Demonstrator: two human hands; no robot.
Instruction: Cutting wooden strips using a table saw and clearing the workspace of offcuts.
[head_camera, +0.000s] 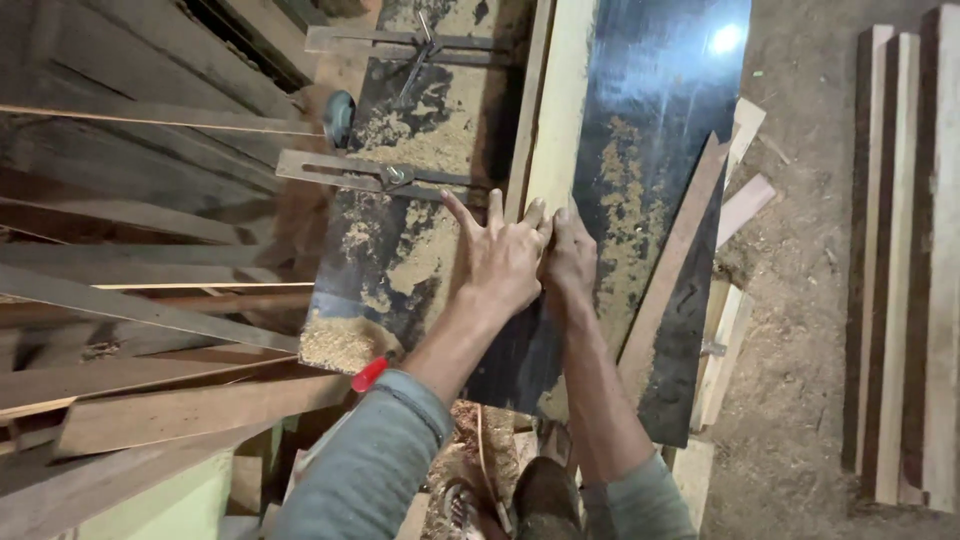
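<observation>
Centrally, both hands press on the near end of a pale wooden plank that runs toward twelve o'clock along the dark metal machine table: the left hand lies flat with fingers spread wide, open on the plank's end, and the right hand sits touching it at three o'clock, fingers curled down onto the wood. Sawdust covers the table at nine o'clock of the hands, a reddish batten leans at three o'clock, and stacked boards lie farther out at nine o'clock.
</observation>
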